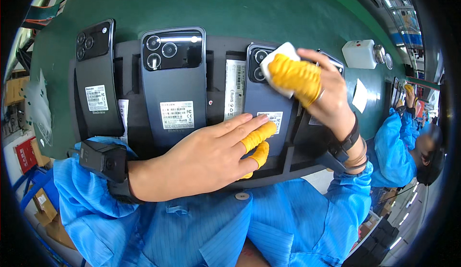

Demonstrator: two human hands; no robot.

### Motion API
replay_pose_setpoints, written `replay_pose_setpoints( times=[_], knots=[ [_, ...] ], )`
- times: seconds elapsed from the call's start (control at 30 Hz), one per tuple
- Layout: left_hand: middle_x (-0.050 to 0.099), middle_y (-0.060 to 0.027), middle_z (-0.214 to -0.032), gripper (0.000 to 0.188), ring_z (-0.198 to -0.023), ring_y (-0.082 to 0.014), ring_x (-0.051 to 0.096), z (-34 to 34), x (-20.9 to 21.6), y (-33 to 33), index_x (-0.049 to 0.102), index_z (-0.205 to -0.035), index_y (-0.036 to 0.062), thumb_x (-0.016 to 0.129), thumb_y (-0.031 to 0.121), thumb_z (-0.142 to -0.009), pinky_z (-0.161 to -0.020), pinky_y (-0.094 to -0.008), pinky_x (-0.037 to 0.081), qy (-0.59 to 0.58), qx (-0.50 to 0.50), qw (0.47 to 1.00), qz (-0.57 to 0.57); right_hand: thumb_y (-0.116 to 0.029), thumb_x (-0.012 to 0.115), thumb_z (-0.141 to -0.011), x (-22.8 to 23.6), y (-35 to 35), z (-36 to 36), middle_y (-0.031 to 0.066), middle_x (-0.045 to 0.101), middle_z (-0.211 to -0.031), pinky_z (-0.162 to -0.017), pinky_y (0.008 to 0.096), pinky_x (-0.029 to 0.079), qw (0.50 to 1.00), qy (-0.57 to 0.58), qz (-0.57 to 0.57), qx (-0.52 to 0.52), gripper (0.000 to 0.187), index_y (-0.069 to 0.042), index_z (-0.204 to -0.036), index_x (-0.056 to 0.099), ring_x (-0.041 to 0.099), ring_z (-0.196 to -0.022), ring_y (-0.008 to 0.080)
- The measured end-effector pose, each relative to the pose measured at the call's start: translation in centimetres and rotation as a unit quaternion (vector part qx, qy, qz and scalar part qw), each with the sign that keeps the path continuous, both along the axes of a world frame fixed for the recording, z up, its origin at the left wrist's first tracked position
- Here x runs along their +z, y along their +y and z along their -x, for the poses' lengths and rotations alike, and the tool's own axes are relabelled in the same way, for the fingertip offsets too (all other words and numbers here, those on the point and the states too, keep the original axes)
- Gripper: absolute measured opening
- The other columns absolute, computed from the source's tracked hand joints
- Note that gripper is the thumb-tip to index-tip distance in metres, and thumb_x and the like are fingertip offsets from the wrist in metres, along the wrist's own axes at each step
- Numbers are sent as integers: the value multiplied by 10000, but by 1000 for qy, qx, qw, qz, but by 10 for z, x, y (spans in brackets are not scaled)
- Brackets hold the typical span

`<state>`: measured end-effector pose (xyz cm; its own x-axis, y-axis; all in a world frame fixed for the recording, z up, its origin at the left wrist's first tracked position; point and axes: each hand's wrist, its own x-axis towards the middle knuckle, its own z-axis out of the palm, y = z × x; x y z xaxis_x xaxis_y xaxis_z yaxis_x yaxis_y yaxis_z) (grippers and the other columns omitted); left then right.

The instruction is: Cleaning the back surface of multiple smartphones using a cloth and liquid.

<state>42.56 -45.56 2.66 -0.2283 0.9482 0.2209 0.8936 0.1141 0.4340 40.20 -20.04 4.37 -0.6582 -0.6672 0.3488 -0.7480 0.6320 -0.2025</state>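
A dark blue smartphone (pixel 266 101) lies back up in a black foam tray (pixel 219 51), in front of me and slightly right. My left hand (pixel 211 149) rests on its lower part with the fingers stretched out, beside its white label. Some of those fingers wear yellow finger cots. Over the camera end of the phone, my right hand (pixel 317 82) grips a folded white wipe (pixel 288 51), with yellow finger cots on its fingers too. The wipe hides part of the camera block. Whether it presses on the glass, I cannot tell.
Left in the tray are another blue phone (pixel 174 89) and a dark grey phone (pixel 98 75). A partly hidden phone (pixel 336 63) is beyond my right hand. A white bottle (pixel 360 54) and white paper (pixel 359 95) lie on the green table (pixel 230 7). A co-worker (pixel 394 147) is at right.
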Motion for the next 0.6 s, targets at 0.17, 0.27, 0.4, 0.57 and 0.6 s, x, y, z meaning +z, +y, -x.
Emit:
replay_pose_setpoints(
  times=[0.17,0.27,0.4,0.57,0.6],
  knots=[
    [513,-170,-1324,356,-1285,-286,442,0,-1,4,611,-1069,44,608,263,-788,-1090,-384,348,13,-6,1000,-1,-20,694,-570,-4,-15,8,106,677,-845,-921,448,502,999,10,37,19,229,-13,-791,635,667,-881,302],
    [517,-170,-1316,338,-1275,-291,450,1,-3,1,612,-1049,42,617,251,-784,-1075,-384,369,-3,9,1000,-24,-48,693,-573,-4,-14,3,99,675,-814,-927,459,485,995,-45,16,87,222,-21,-787,639,669,-855,295],
    [523,-172,-1307,319,-1267,-295,456,1,-3,3,617,-1021,41,628,244,-774,-1063,-390,386,-22,9,999,-33,-28,713,-654,4,10,-4,67,704,-883,-946,454,463,999,-22,16,-20,289,-54,-940,681,679,-844,256],
    [523,-177,-1303,310,-1265,-308,456,0,-1,5,618,-1000,40,632,246,-769,-1059,-401,390,-5,5,999,-32,-22,727,-643,-4,-9,8,92,699,-866,-936,434,473,998,15,58,-32,302,-50,-939,677,673,-848,284],
    [521,-179,-1304,309,-1263,-313,457,2,-1,4,617,-998,38,632,244,-769,-1057,-403,393,-12,5,999,-34,-22,736,-633,-3,-14,8,98,694,-848,-928,432,477,998,-1,54,-28,301,-38,-927,673,669,-839,293]
  ],
)
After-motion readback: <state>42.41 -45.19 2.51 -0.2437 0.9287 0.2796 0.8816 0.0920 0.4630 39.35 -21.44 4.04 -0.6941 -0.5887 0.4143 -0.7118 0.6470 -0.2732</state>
